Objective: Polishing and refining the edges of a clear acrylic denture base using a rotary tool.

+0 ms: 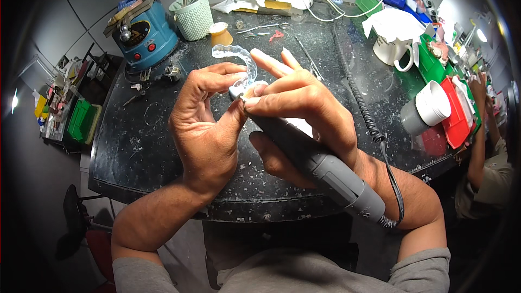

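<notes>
Plastic aligner point(251, 64) sits pinched in left hand point(206, 125); right hand point(312, 100) grips handpiece point(315, 160) (near its tip, probably for steadiness).

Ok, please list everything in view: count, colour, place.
table: one, black, middle
curved shell: one, clear, centre
handheld tool: one, dark grey, centre
coiled cord: one, black, right
machine: one, blue, back left
basket: one, pale green, back
jar: one, amber, beside basket
metal tools: several, silver, back
mug: one, white, right
pot: one, white, right
bins: several, red, green, blue, mostly right
clutter: uncountable, mixed, edges
co-worker: one, pale clothing, right
left grip: one, bare, on shell
right grip: one, bare, on tool
</notes>
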Demonstrator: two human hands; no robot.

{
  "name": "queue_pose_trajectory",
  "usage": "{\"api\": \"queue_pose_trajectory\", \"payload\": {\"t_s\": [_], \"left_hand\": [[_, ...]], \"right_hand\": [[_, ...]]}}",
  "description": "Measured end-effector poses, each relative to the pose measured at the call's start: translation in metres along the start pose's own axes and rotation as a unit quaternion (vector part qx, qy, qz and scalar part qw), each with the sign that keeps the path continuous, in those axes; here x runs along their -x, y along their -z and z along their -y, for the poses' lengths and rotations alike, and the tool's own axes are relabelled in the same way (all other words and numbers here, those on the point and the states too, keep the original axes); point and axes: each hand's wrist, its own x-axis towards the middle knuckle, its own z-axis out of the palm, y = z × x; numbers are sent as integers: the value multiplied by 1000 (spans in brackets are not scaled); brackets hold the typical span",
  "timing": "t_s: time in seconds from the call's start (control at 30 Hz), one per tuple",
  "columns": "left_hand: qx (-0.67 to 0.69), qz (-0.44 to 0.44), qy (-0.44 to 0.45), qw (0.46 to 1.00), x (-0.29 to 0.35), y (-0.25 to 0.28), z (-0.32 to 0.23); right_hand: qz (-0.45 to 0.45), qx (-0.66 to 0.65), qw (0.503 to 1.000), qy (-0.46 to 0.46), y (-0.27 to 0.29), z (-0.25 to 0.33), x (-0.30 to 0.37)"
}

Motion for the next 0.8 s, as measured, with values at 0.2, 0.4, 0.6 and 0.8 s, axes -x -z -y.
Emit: {"api": "queue_pose_trajectory", "payload": {"t_s": [0.2,0.4,0.6,0.8], "left_hand": [[-59,-6,-15,998,0,1,-3],[-65,-11,-16,998,0,0,-3],[-65,-8,-15,998,0,0,-5],[-78,-8,-25,997,-1,0,-4]], "right_hand": [[-13,-36,999,-15,-3,-1,2],[-28,-33,999,-21,-5,1,1],[-41,-35,998,-24,-6,0,1],[-36,-37,998,-27,-5,1,1]]}}
